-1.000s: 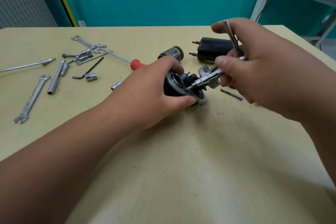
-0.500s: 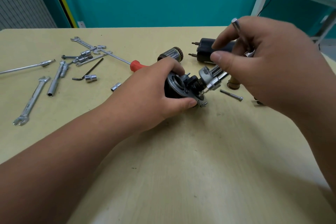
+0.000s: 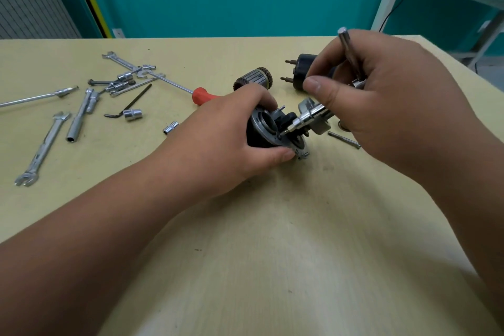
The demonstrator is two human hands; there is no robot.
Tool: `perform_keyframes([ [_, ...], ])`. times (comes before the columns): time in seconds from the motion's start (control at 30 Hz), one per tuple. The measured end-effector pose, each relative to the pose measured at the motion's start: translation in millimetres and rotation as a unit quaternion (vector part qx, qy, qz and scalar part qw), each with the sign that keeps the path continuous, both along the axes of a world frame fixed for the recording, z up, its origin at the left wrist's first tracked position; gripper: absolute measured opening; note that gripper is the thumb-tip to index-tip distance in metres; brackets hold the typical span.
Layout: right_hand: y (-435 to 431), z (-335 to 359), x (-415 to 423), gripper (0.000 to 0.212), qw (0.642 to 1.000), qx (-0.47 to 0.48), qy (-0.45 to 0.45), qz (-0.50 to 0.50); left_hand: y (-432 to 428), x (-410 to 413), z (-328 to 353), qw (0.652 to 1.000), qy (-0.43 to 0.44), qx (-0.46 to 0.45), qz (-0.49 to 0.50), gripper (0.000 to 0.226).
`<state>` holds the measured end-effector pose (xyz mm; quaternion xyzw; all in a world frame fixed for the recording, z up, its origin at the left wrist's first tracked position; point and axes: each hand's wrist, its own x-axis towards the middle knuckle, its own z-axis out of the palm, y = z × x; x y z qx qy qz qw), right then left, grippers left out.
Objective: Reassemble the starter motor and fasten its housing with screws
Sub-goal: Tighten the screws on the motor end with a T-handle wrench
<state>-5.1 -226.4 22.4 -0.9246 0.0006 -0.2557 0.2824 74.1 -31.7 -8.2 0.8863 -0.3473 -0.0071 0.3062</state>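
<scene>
Both hands engaged: left hand (image 3: 229, 142) grips the housing (image 3: 259, 123) steady against the surface (image 3: 272, 240), evidently so the right hand (image 3: 387, 106), pinching the driver (image 3: 308, 117), can seat its tip squarely.

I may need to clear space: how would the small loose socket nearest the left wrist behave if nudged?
The small socket is a short metal cylinder lying on its side on the smooth table, so it would probably roll. It looks rigid and likely heavy for its size. Its shiny finish may slip when pinched.
</scene>
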Motion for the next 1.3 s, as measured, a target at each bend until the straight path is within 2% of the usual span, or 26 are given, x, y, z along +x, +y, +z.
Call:
perform_keyframes([
  [0.13,0,1,-1,0.003,1.000,-0.017,0.000,0.023,0,1,0,1.000,-0.001,-0.004,-0.004,0.058],
  [0.3,-2,4,-4,0.017,0.997,-0.063,-0.002,0.050,1,1,1,1.000,-0.008,0.001,-0.018,0.058],
  [0.5,-7,8,-7,0.024,0.994,0.030,0.049,0.098,1,4,0,1.000,-0.014,0.001,-0.028,0.061],
  [0.67,-10,12,-10,0.044,0.987,0.037,0.113,0.106,2,7,0,1.000,-0.007,-0.006,-0.026,0.062],
  [1.07,-19,12,-15,0.035,0.981,-0.016,0.091,0.169,2,8,-2,0.999,-0.013,-0.001,-0.030,0.065],
  [1.3,-26,14,-12,0.032,0.970,-0.112,0.053,0.211,4,9,-1,0.999,-0.009,-0.007,-0.034,0.061],
])
